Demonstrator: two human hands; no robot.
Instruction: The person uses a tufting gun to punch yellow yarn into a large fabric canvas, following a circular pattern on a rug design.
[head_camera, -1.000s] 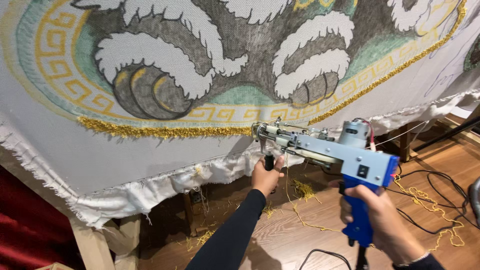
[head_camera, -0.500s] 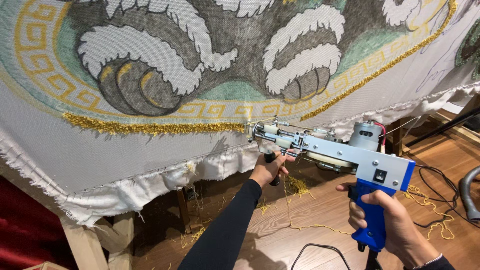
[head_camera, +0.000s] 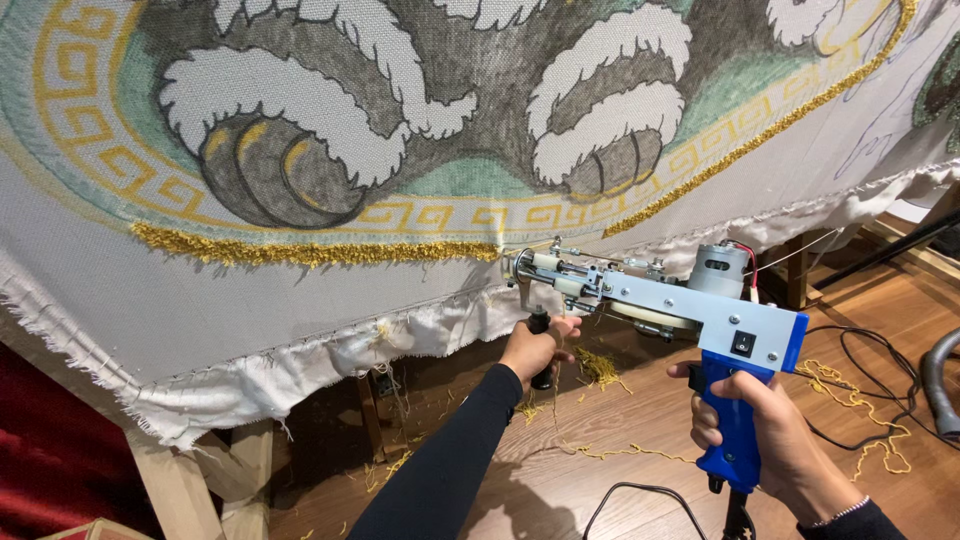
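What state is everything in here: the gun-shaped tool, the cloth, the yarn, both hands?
Tufting gun: held level, tip against the cloth.
Left hand: closed on the black front handle.
Right hand: closed on the blue rear grip.
Cloth: stretched on a wooden frame, lower edge frayed.
Gold tufted line: fluffy, ends at the gun's tip.
Yellow yarn scraps: loose on the floor.
Black cable: lying slack on the floor.

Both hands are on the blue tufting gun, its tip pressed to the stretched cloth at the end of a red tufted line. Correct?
Not quite. In the head view the tufted line is golden yellow, not red. The rest holds: left hand on the front handle, right hand on the blue grip of the tufting gun, tip against the cloth.
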